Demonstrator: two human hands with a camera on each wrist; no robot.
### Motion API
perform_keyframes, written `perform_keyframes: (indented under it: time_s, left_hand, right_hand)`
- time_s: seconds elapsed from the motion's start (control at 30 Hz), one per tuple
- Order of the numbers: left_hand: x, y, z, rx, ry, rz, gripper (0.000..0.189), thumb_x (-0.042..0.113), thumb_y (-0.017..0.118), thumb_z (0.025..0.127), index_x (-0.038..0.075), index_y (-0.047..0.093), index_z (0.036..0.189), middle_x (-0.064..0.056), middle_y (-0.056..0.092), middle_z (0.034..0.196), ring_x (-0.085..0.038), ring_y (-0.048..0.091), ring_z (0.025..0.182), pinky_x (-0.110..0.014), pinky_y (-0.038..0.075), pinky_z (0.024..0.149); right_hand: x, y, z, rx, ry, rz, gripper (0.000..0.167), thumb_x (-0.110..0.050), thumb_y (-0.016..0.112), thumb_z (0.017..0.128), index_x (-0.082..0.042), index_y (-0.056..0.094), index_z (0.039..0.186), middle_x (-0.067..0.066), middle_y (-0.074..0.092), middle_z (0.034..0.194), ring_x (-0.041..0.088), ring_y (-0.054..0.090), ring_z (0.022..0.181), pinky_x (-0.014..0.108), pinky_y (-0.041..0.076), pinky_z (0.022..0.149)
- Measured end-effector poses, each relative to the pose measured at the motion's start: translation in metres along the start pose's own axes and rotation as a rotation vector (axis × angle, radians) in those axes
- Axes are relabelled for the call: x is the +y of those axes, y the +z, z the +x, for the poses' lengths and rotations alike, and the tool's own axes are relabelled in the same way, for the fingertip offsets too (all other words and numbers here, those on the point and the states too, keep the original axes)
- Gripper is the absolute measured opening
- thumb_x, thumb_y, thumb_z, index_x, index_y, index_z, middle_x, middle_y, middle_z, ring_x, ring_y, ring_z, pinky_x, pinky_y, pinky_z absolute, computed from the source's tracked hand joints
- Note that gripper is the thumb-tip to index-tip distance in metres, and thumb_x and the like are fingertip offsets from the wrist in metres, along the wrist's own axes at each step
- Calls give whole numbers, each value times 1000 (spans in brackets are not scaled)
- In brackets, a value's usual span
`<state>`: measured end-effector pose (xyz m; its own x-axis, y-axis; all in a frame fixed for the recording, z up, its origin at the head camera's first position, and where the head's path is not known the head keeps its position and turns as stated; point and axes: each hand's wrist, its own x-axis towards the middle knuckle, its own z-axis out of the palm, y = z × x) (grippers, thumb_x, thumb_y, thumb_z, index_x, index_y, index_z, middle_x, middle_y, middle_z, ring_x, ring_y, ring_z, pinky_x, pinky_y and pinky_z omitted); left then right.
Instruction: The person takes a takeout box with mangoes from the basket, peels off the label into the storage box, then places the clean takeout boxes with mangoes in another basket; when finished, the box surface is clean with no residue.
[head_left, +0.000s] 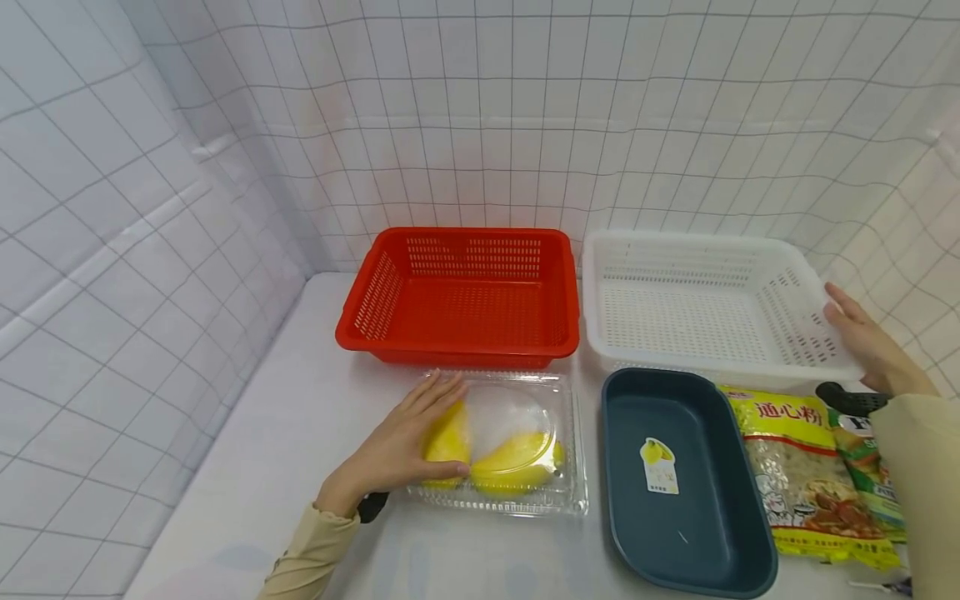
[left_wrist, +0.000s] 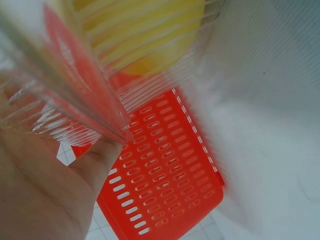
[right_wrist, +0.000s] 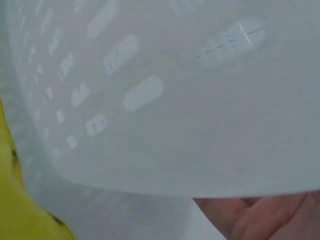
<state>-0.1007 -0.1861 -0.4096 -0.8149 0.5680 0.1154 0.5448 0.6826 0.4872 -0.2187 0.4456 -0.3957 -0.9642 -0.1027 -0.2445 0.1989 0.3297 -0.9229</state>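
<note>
A clear plastic clamshell box [head_left: 525,400] with yellow mangoes [head_left: 510,467] inside lies in front of the red basket. My left hand [head_left: 408,442] rests over its left side with spread fingers; in the left wrist view the fingers touch the box's ribbed edge. At the far right, my right hand [head_left: 870,342] touches the outer end of a white perforated basket [head_left: 690,367], its fingers extended along the rim. The right wrist view shows that hand partly hidden behind the basket's wall [right_wrist: 200,150].
A red perforated basket [head_left: 457,346] stands at the back, left of the white one. A dark blue tray [head_left: 645,550] with a mango sticker [head_left: 659,467] lies in front. Beside it are a yellow food bag [head_left: 802,475] and a green packet [head_left: 870,467]. Gridded cloth [head_left: 480,108] closes off the back.
</note>
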Motion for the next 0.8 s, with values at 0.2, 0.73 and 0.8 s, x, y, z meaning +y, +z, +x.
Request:
perform_keyframes:
  time_s: [0.2, 0.73, 0.8]
  left_hand:
    - [1, -1, 2, -2, 15, -5, 97, 65, 64, 77, 17, 25, 152, 7, 15, 157, -21, 4, 143, -47, 12, 113]
    - [-24, -1, -9, 189, -278, -417, 78, 39, 66, 89, 26, 22, 152, -7, 16, 156, -35, 21, 138, -62, 27, 102]
    - [-27, 1, -9, 133, -346, -456, 81, 43, 64, 89, 27, 17, 153, -11, 18, 155, -39, 31, 133, -59, 34, 100]
  right_hand:
    - [1, -2, -2, -26, -14, 138, 61, -44, 32, 101, -45, -5, 149, -28, 54, 98, 5, 62, 80, 36, 56, 61]
    - [3, 0, -2, -57, -61, 296, 61, -37, 35, 102, -42, -1, 151, -18, 59, 102, 11, 64, 81, 37, 57, 60]
    - [3, 0, -2, -65, -65, 311, 61, -37, 35, 102, -42, 0, 151, -17, 60, 102, 12, 65, 81, 37, 57, 60]
